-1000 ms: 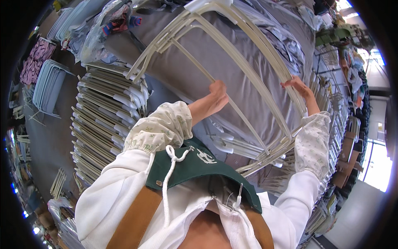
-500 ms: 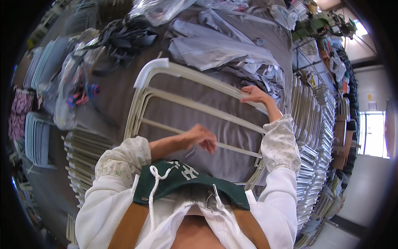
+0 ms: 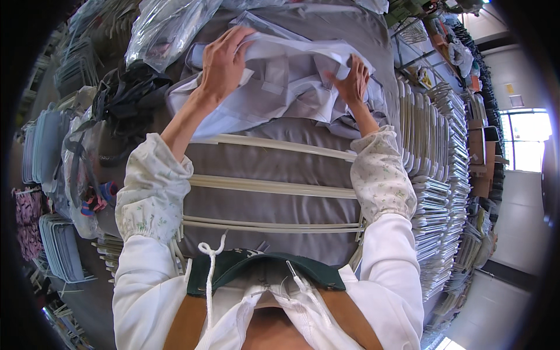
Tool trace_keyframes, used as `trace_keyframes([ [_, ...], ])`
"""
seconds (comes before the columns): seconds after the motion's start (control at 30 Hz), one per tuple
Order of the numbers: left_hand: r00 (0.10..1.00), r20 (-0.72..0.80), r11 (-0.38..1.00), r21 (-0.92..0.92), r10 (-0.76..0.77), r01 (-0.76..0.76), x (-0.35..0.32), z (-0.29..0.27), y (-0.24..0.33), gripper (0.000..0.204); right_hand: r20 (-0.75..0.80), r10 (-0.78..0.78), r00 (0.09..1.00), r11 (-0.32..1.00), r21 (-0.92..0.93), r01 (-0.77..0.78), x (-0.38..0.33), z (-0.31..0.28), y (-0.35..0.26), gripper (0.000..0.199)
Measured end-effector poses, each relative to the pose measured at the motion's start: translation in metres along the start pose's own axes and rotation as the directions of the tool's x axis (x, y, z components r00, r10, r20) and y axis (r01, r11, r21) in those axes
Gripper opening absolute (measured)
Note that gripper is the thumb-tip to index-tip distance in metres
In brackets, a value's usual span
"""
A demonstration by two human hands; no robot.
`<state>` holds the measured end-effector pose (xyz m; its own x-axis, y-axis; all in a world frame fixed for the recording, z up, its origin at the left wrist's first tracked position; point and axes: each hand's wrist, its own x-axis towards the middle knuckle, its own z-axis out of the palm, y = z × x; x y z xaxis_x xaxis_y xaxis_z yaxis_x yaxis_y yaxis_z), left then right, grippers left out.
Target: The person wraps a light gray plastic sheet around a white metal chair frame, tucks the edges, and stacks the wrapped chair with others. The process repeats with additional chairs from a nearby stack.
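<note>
A light grey cloth piece [image 3: 291, 76] with sewn edges is lifted over the far side of a dark grey fabric-covered surface. At its upper left edge my left hand [image 3: 224, 67] is closed on the cloth. My right hand [image 3: 353, 87] grips the right end of the same edge, its fingers bent and its thumb against the cloth. Between my arms, nearer to me, lie cream-coloured metal tube frames [image 3: 274, 185], their bars running crosswise. The cloth's lower part hangs just beyond the farthest bar, and my sleeves hide the frames' sides.
Stacked pale tube frames [image 3: 431, 137] line the right side. Black straps [image 3: 131, 96] and clear plastic wrap [image 3: 169, 32] lie at the far left. Light blue frames [image 3: 61, 248] stand farther left, beside pink patterned fabric [image 3: 28, 216]. Brown cardboard boxes [image 3: 481, 157] stand beyond the right-hand stacks.
My right hand has let go of the tube frame, which now lies flatter and lower. Both hands have moved away from me to the grey cloth and raised its edge.
</note>
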<state>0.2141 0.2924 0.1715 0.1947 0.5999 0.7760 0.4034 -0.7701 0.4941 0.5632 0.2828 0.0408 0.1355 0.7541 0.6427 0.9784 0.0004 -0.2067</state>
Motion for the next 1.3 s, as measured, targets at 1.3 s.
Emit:
trace_keyframes([
  [1.3,0.314,0.797,0.728,0.215,-0.516,0.651,-0.362,-0.173,0.070,0.015,0.732,-0.094,0.675,0.930,0.307,-0.204,-0.429,-0.312,-0.074,0.030],
])
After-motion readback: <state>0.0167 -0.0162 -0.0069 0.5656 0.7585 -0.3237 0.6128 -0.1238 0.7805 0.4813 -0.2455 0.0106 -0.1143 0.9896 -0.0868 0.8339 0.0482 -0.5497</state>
